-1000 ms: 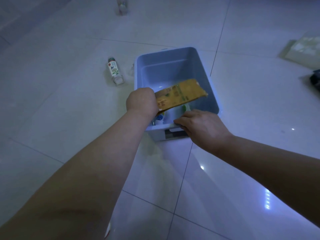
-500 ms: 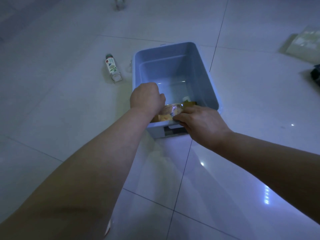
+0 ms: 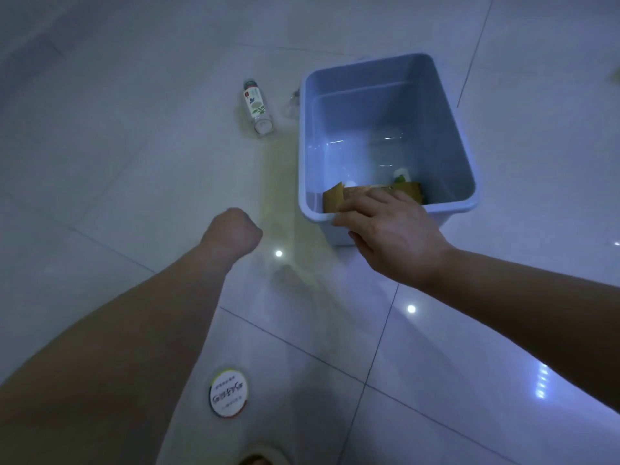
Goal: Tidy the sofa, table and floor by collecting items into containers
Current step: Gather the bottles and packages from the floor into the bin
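The right hand (image 3: 389, 236) lies over the near rim of the blue plastic bin (image 3: 464, 129). Its thumb is on the outside of the wall and its fingers (image 3: 375, 199) hook over the edge, gripping it, with the tips against a yellow-brown packet (image 3: 333, 198). The packet lies inside the bin, against the near wall, and a small green and white thing (image 3: 401, 175) shows just behind it. The left hand (image 3: 235, 229) hangs over the floor (image 3: 100, 162), apart from the bin on its left. Only its back shows, the fingers folded under out of sight, so I cannot tell how tightly they are curled; nothing shows in it.

A small bottle (image 3: 256, 107) lies on the tiles near the bin's far left corner. Its white label bears a green leaf drawing and a red mark, but the print is too small to read. Near the left forearm a round white lid (image 3: 228, 393) lies flat, with dark writing that is blurred and unreadable.
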{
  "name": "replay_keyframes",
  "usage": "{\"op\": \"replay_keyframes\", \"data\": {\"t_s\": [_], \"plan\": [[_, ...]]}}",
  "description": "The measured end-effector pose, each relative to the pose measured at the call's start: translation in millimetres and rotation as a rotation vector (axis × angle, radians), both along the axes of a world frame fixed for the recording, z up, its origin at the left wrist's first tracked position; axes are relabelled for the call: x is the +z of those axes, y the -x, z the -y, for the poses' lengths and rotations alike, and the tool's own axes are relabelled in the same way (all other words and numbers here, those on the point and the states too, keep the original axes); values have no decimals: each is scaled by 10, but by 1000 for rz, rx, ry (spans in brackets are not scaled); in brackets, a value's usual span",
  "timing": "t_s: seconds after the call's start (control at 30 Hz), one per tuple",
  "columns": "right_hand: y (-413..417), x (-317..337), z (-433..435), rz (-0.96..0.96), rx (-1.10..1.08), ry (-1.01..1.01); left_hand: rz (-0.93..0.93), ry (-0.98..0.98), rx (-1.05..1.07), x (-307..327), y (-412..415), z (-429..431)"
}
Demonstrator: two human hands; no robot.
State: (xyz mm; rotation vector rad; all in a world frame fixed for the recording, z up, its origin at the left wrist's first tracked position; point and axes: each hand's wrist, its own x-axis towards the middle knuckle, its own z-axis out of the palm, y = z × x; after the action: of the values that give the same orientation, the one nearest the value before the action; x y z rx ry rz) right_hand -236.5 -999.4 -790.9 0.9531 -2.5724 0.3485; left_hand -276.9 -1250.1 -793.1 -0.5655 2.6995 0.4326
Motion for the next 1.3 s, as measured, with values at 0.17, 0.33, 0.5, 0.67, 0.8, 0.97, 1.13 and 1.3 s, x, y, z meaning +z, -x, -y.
{"op": "replay_keyframes", "data": {"t_s": [0.17,0.33,0.5,0.67,0.8,0.97,1.13,1.3], "plan": [[-111,-61,344,42,164,12,508,-82,-85,-178,-557,345],[-200,-163,572,165,268,-12,739,170,-382,-302,-871,549],[-247,-217,661,196,291,-19,691,138,-219,-521,-1424,621],[-254,-266,627,225,302,-43,759,160,-169,-713,-1741,485],[-177,-232,626,231,287,-18,709,257,-274,-805,-1770,482],[-131,-227,574,241,275,-23,509,171,-222,-742,-1442,411],[-84,-200,440,189,228,-31,267,58,-128,-700,-1005,340],[7,-114,243,-6,149,-16,-161,-187,132,-351,-438,219]]}}
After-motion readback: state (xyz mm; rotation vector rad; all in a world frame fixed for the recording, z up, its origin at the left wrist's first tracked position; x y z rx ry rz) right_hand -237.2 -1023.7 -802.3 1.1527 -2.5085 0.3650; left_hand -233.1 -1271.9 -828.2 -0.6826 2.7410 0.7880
